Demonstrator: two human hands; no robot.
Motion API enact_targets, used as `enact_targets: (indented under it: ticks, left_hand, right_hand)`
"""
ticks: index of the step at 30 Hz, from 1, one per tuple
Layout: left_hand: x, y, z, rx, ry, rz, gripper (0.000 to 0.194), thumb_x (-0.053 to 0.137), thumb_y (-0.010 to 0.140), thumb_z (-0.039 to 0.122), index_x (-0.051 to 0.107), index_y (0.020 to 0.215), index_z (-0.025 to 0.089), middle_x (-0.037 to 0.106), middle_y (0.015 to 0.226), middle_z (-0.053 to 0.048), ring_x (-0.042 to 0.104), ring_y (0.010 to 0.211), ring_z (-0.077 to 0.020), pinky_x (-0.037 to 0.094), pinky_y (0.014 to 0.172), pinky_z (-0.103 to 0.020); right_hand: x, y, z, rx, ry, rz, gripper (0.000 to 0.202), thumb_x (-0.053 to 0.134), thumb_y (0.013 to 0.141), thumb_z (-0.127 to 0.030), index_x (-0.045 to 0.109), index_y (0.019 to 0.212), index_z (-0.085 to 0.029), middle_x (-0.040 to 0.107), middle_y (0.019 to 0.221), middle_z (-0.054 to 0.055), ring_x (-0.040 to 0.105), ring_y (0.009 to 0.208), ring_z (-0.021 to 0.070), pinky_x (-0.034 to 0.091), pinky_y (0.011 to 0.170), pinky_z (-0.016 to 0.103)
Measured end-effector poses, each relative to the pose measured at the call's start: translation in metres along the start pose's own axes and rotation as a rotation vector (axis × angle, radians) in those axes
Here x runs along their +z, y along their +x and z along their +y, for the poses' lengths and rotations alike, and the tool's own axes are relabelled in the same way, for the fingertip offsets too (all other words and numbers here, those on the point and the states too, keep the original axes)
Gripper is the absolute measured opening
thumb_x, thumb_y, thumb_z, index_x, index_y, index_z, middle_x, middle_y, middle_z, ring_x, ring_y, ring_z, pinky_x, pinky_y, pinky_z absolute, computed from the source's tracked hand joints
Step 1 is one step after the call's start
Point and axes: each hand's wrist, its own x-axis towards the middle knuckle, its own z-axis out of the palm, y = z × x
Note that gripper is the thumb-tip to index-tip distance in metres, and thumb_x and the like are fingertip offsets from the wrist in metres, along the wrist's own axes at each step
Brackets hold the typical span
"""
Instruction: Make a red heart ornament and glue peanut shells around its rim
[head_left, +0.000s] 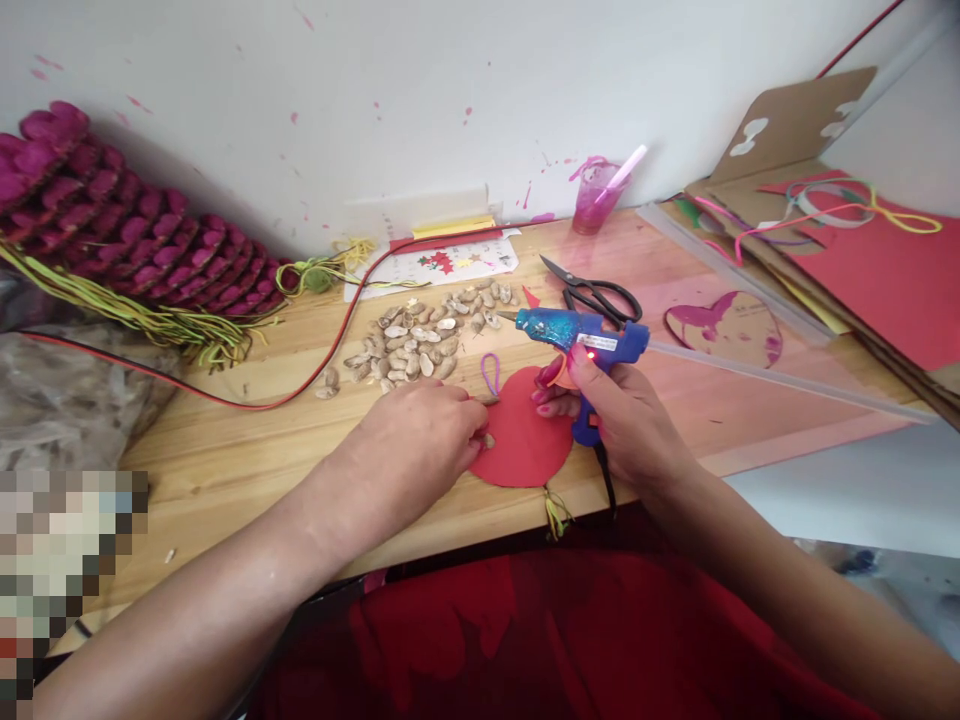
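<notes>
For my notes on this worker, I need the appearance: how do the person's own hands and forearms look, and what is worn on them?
The left hand and right hand wear no gloves; both forearms show no sleeves, watch or bracelet. Magenta colour marks the right fingertips; polish or paint, I cannot tell.

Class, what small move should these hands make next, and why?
Probably the left hand should press what looks like a peanut shell onto the red disc: its fingers are at the disc's left edge, beside that piece, while the glue gun in the right hand points its nozzle sideways, not at the disc.
</notes>
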Motion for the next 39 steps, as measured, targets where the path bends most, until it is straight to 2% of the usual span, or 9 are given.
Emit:
enact_targets:
  ticks: [6, 10, 12, 15, 18, 22, 28, 34, 39]
  left_hand:
    - [-0.002, 0.002, 0.004, -0.004, 0.009, -0.069, 0.016, 0.061, 0.088, 0.02, 0.072, 0.078, 0.017, 0.071, 0.076, -0.005, 0.065, 0.072, -0.021, 0.047, 0.071, -0.033]
    - [0.0, 0.001, -0.001, -0.063, -0.138, -0.025, 0.016, 0.062, 0.086, 0.02, 0.074, 0.076, 0.017, 0.071, 0.072, -0.005, 0.063, 0.068, -0.0175, 0.044, 0.065, -0.029]
    - [0.001, 0.002, -0.009, -0.112, -0.349, 0.017, 0.013, 0.063, 0.083, 0.02, 0.075, 0.079, 0.019, 0.071, 0.07, -0.002, 0.06, 0.063, -0.0134, 0.041, 0.06, -0.025]
    - [-0.001, 0.004, -0.025, -0.229, -0.868, 0.007, 0.012, 0.069, 0.08, 0.027, 0.077, 0.085, 0.019, 0.071, 0.071, 0.0, 0.058, 0.059, -0.0098, 0.04, 0.055, -0.021]
    - [-0.007, 0.009, -0.039, -0.333, -1.387, -0.001, 0.027, 0.084, 0.068, 0.036, 0.077, 0.084, 0.016, 0.072, 0.073, -0.003, 0.059, 0.061, -0.0097, 0.044, 0.056, -0.021]
    - [-0.007, 0.016, -0.047, -0.418, -1.733, 0.037, 0.036, 0.094, 0.055, 0.035, 0.076, 0.078, 0.013, 0.068, 0.064, -0.003, 0.055, 0.055, -0.0063, 0.041, 0.051, -0.016]
    - [-0.002, 0.016, -0.046, -0.414, -1.891, 0.014, 0.034, 0.095, 0.055, 0.033, 0.074, 0.074, 0.013, 0.066, 0.06, -0.002, 0.056, 0.053, -0.0057, 0.041, 0.048, -0.013]
    - [-0.005, 0.016, -0.043, -0.414, -1.903, 0.031, 0.035, 0.095, 0.055, 0.033, 0.073, 0.074, 0.012, 0.065, 0.06, -0.002, 0.055, 0.053, -0.0061, 0.04, 0.048, -0.013]
    - [-0.005, 0.016, -0.043, -0.388, -1.892, 0.01, 0.035, 0.094, 0.058, 0.035, 0.073, 0.073, 0.011, 0.065, 0.06, -0.002, 0.054, 0.053, -0.0057, 0.04, 0.048, -0.014]
  right_hand:
    - [0.001, -0.002, -0.003, -0.006, 0.034, -0.006, 0.039, 0.073, 0.08, -0.057, 0.07, 0.078, -0.018, 0.072, 0.073, 0.002, 0.067, 0.063, 0.0131, 0.057, 0.063, 0.023]
    - [0.001, -0.003, -0.002, -0.021, 0.058, -0.017, 0.038, 0.072, 0.081, -0.056, 0.071, 0.079, -0.018, 0.072, 0.074, 0.002, 0.067, 0.061, 0.0128, 0.056, 0.062, 0.023]
    - [-0.001, -0.005, -0.001, -0.04, 0.07, -0.029, 0.037, 0.069, 0.084, -0.055, 0.071, 0.081, -0.019, 0.072, 0.073, 0.002, 0.066, 0.06, 0.013, 0.055, 0.061, 0.024]
    - [-0.005, -0.011, -0.001, -0.065, 0.086, -0.056, 0.036, 0.066, 0.087, -0.055, 0.07, 0.084, -0.019, 0.072, 0.077, 0.003, 0.065, 0.06, 0.0141, 0.054, 0.058, 0.025]
    - [-0.008, -0.024, -0.005, -0.051, 0.072, -0.121, 0.034, 0.061, 0.091, -0.052, 0.069, 0.09, -0.019, 0.072, 0.079, 0.004, 0.062, 0.053, 0.0126, 0.05, 0.051, 0.024]
    - [-0.009, -0.042, -0.015, -0.064, -0.047, -0.196, 0.038, 0.056, 0.093, -0.055, 0.066, 0.091, -0.019, 0.069, 0.07, 0.004, 0.056, 0.046, 0.0122, 0.042, 0.044, 0.024]
    - [-0.008, -0.055, -0.02, -0.176, -0.215, -0.159, 0.036, 0.054, 0.094, -0.054, 0.065, 0.092, -0.019, 0.069, 0.076, 0.006, 0.054, 0.048, 0.013, 0.044, 0.044, 0.026]
    - [-0.013, -0.059, -0.018, -0.217, -0.341, -0.188, 0.045, 0.047, 0.098, -0.051, 0.065, 0.072, -0.019, 0.063, 0.074, 0.006, 0.055, 0.056, 0.0139, 0.044, 0.047, 0.026]
    - [-0.012, -0.059, -0.019, -0.246, -0.401, -0.185, 0.046, 0.047, 0.098, -0.05, 0.065, 0.07, -0.019, 0.061, 0.071, 0.005, 0.053, 0.058, 0.0141, 0.044, 0.049, 0.025]
